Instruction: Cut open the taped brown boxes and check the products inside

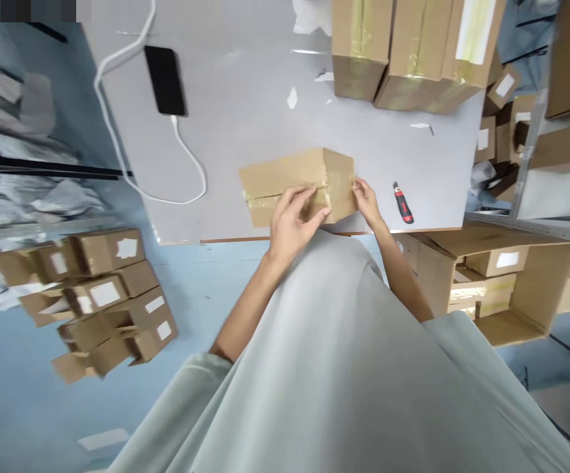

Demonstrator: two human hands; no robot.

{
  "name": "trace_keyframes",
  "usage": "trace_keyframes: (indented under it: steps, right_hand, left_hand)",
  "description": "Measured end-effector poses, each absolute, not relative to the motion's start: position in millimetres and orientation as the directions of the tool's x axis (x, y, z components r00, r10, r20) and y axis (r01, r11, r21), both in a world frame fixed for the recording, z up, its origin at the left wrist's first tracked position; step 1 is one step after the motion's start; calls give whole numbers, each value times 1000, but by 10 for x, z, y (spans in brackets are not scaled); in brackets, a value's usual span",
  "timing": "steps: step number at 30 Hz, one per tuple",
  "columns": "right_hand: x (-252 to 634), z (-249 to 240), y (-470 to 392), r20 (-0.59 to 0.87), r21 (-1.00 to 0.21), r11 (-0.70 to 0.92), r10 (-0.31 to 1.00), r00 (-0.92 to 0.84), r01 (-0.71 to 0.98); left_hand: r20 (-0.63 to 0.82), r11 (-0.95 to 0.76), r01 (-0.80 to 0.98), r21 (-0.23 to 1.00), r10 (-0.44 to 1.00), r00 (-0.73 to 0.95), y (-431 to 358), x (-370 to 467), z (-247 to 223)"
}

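A small brown cardboard box point(289, 172) lies near the front edge of the grey-white table, with clear tape along its seam. My left hand point(292, 220) rests on the near side of the box, thumb and fingers apart over the taped seam. At the right end of the box, my right hand point(365, 199) has its fingertips pressed together against the edge; whether they pinch a bit of tape is too small to tell. A red and black utility knife point(404, 203) lies on the table to the right of my right hand.
Taped boxes point(416, 59) stand at the table's back right. A black phone point(165, 80) with a white cable lies at the left. An open carton point(536, 289) sits right of the table, and several boxes point(110, 295) are stacked lower left.
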State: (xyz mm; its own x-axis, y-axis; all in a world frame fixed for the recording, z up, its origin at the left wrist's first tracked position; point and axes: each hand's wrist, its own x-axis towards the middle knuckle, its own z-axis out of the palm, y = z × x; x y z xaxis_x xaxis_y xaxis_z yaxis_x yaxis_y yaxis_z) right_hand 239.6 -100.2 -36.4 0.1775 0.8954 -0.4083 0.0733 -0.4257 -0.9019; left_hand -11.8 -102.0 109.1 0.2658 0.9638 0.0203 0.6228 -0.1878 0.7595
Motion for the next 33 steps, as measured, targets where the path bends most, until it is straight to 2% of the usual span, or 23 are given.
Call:
trace_keyframes:
  steps: [3, 7, 11, 14, 18, 23, 30, 33]
  right_hand:
    - [2633, -377, -1036, -462, -854, -493, 865, 195, 165]
    - [2828, -215, -1159, -490, -831, -523, 850, 195, 192]
    - [2870, 195, -1188, -303, -861, -381, 916, 263, 336]
    - [2833, 537, -1063, -196, -824, -214, 976, 89, 525]
    - [2848, 767, -821, -208, -734, -35, 962, -175, 679]
    - [2953, 746, -626, -264, -644, 61, 918, -296, 762]
    - [2905, 682, -333, -270, -559, 269, 835, -479, 785]
    - [2866, 667, -232, -296, -493, 361, 786, -543, 792]
  left_hand:
    - [-68, -278, 644, 712, 887, 458, -919, -3, 854]
    - [-132, -368, 700, 612, 826, 549, -811, 41, 649]
    - [-176, -380, 722, 578, 806, 565, -769, 99, 575]
    - [-182, -359, 732, 578, 818, 545, -773, 152, 552]
    - [-130, -380, 697, 608, 818, 560, -834, 162, 537]
    - [-115, -349, 662, 663, 826, 551, -1018, 140, 538]
    - [-104, -408, 695, 592, 817, 568, -1147, 160, 606]
    - [-101, -411, 685, 601, 812, 575, -1125, 172, 595]
